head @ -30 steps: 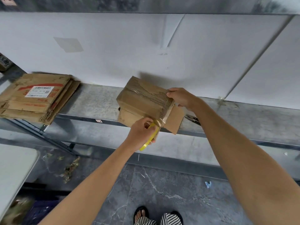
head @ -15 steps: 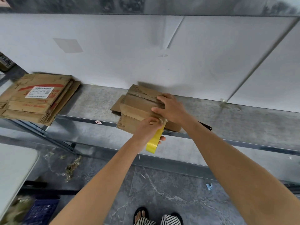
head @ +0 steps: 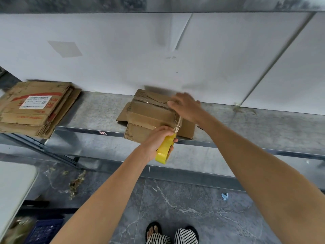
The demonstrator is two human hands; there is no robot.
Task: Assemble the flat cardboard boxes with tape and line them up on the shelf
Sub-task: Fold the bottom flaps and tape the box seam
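A small brown cardboard box [head: 149, 115] lies on the grey metal shelf [head: 98, 113], its flaps spread at the near edge. My left hand [head: 156, 140] grips a yellow tape roll [head: 165, 150] just below the box's near right corner, with clear tape stretched from the roll onto the box. My right hand [head: 186, 106] lies with flat fingers on the box's far right top, blurred by motion. A stack of flat cardboard boxes [head: 33, 108] with a white label lies at the shelf's left end.
A white wall panel [head: 123, 50] backs the shelf. An upper shelf [head: 158, 4] runs overhead. A white table edge [head: 14, 187] and a dark blue crate [head: 44, 231] are at lower left. Debris lies on the grey tiled floor [head: 193, 208]. My sandalled feet [head: 172, 233] stand below.
The box came down from its raised, tilted hold onto the shelf. My right hand slid from the near right corner up along the box top. My left hand kept the roll near the corner.
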